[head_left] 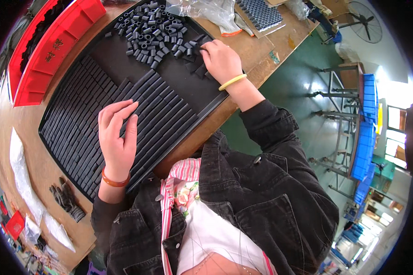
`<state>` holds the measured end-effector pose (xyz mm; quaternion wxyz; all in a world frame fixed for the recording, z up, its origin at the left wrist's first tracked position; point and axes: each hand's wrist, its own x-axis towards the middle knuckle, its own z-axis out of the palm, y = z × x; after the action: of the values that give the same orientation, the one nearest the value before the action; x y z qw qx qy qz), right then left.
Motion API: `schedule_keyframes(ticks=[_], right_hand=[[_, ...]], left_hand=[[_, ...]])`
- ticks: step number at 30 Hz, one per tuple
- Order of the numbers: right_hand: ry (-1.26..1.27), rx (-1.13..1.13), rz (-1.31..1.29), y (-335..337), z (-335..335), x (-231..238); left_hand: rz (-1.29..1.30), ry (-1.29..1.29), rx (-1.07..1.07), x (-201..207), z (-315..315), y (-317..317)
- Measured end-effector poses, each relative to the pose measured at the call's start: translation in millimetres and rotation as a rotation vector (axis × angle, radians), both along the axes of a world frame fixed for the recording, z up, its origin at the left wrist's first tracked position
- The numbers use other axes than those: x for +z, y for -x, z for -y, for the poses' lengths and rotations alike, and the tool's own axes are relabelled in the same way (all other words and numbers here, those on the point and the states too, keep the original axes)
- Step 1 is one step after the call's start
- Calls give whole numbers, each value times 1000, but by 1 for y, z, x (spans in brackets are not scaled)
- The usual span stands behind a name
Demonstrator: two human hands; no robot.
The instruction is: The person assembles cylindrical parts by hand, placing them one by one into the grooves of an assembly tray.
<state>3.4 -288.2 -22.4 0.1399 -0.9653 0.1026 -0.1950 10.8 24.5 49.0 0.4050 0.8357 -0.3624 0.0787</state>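
A wide black tray lies before me on the table. Short black tubes are heaped loosely in its far part, some showing their hollow ends. Tight rows of black tubes fill the near and left part. Over these rows hovers my left hand, thumb apart from the fingers and nothing between them. At the tray's right side my right hand has its bent fingertips closed at a few dark tubes. Flat-looking dark pieces lie just below that hand.
A red bin stands left of the tray. Grey gloves and a long white plastic wrap lie at the left. Clear bags and a packed sheet of shiny parts sit at the back. Blue bins stand on racks beyond the table's right edge.
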Motion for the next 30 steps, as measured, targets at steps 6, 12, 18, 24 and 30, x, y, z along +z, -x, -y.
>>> schedule_keyframes(ticks=[6,12,18,24,30], right_hand=[[-643,94,47,22,-33,26],[-712,688,-197,40,-90,47],[-909,561,-311,25,-88,44],[43,122,-33,-22,-27,7],[7,92,-27,-19,-20,2]], left_hand=[[47,18,28,-21,8,17],[302,-241,-13,-26,15,25],[250,-127,79,-28,11,19],[-59,115,124,-33,8,17],[-262,204,147,-38,6,18]])
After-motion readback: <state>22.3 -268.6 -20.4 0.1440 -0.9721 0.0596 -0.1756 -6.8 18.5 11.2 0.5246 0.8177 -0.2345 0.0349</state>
